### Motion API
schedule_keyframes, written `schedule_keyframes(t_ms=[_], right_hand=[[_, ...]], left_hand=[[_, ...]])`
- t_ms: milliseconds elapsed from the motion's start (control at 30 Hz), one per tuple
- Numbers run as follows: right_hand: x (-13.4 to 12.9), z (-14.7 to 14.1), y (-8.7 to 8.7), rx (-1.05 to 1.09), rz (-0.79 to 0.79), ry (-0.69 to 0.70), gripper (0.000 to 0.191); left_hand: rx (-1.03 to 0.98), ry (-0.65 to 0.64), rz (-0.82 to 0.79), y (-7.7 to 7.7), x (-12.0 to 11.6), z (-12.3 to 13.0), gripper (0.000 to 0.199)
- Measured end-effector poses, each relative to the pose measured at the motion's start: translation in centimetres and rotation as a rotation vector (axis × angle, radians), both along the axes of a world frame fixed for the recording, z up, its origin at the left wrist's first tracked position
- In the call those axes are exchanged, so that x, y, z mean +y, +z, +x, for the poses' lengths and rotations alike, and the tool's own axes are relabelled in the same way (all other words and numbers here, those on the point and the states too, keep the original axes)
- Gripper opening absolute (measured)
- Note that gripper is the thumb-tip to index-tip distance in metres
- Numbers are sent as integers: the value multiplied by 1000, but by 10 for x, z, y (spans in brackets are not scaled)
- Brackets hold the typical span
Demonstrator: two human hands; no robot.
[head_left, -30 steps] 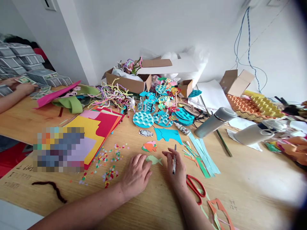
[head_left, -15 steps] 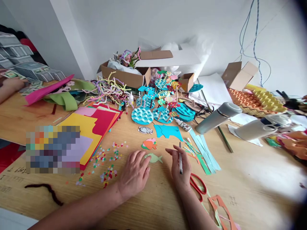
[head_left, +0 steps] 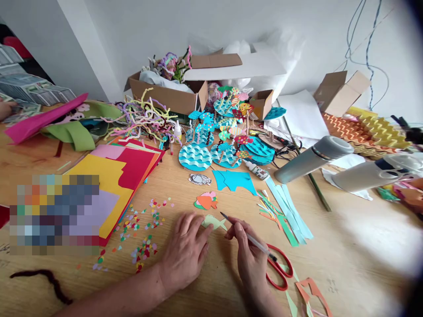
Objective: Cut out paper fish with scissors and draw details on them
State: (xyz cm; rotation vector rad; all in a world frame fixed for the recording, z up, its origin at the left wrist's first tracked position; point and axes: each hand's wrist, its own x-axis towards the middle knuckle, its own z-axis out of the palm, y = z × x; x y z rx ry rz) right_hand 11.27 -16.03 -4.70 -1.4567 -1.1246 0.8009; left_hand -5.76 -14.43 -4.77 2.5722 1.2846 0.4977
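Observation:
My left hand (head_left: 185, 253) lies flat on the wooden table, its fingers stretched out. Its thumb and index finger rest on a small pale green paper fish (head_left: 215, 222). My right hand (head_left: 249, 255) is closed round a slim pen (head_left: 256, 242), whose tip points left, just above the fish's tail. Behind the green fish lies a layered orange, pink and green paper fish (head_left: 205, 201). Farther back are a cut-out fish drawing (head_left: 199, 179) and a blue paper offcut (head_left: 234, 181). Red-handled scissors (head_left: 291, 267) lie beside my right hand, their blades hidden.
Coloured paper sheets (head_left: 115, 191) and scattered confetti (head_left: 145, 248) are to the left. Blue discs with wavy paper (head_left: 194, 156), pipe cleaners (head_left: 145, 116) and a cardboard box (head_left: 168, 97) stand behind. Paper strips (head_left: 287, 211) and a grey flask (head_left: 313, 158) are right. Another person's hand (head_left: 5, 109) shows far left.
The pen has swung from upright in my right hand to a writing hold, tip toward the green fish. My left hand stays on the fish. The view has shifted slightly.

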Motion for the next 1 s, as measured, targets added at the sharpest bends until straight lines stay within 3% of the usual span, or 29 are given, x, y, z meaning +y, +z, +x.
schedule_keyframes(t_ms=[167,267,433,767,1000], right_hand=[[-4,-4,-10,-81,-56,38,21],[-3,-8,-9,-96,-25,26,10],[0,-10,-6,-218,14,34,12],[-8,-9,2,-58,-112,-18,18],[-11,-13,-4,-140,-38,-12,12]], left_hand=[[20,-9,-19,0,2,0,39],[14,-4,-20,0,2,1,39],[2,1,-35,-2,2,2,38],[14,-6,-48,0,-1,2,39],[11,-21,-37,0,-1,2,39]])
